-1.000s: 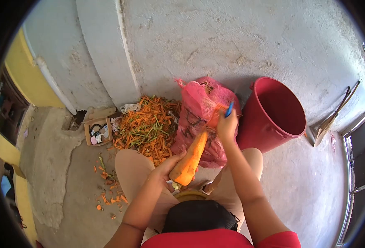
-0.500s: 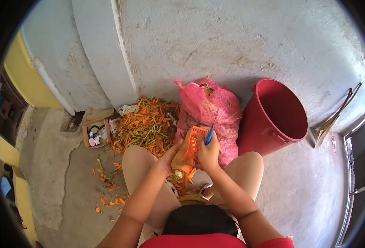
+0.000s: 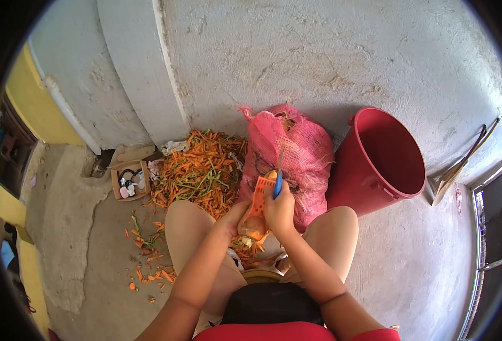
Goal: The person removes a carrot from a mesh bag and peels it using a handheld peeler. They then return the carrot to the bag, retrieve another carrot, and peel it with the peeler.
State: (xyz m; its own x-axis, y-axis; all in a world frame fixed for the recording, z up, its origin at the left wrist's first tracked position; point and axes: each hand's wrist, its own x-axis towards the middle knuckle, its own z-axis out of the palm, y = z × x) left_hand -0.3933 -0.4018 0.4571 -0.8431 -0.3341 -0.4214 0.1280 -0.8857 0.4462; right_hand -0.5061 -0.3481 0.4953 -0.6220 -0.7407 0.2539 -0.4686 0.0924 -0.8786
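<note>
Between my knees, my left hand [image 3: 235, 219] is closed around a thick, dull-orange carrot [image 3: 252, 227]. An orange plastic peeler [image 3: 259, 193], a flat piece with holes, lies along the carrot. My right hand [image 3: 279, 210] grips this peeler, and a knife with a blue handle [image 3: 277, 186] is held in the same hand, its thin blade pointing away from me. The carrot's far end shows just past the peeler. Fingers of both hands are partly hidden. Orange peelings [image 3: 251, 250] lie below the hands.
A large heap of carrot peelings and green stalks [image 3: 205, 170] sits on the floor ahead left, beside a pink mesh sack [image 3: 296, 148]. To the right leans a red bin [image 3: 347, 170]. A small cardboard box [image 3: 131, 182] and a dustpan [image 3: 444, 184] stand near the wall.
My right hand has shifted slightly left and down, bringing the peeler and the knife with it. The carrot has turned in my left hand, and its far end now shows past the peeler.
</note>
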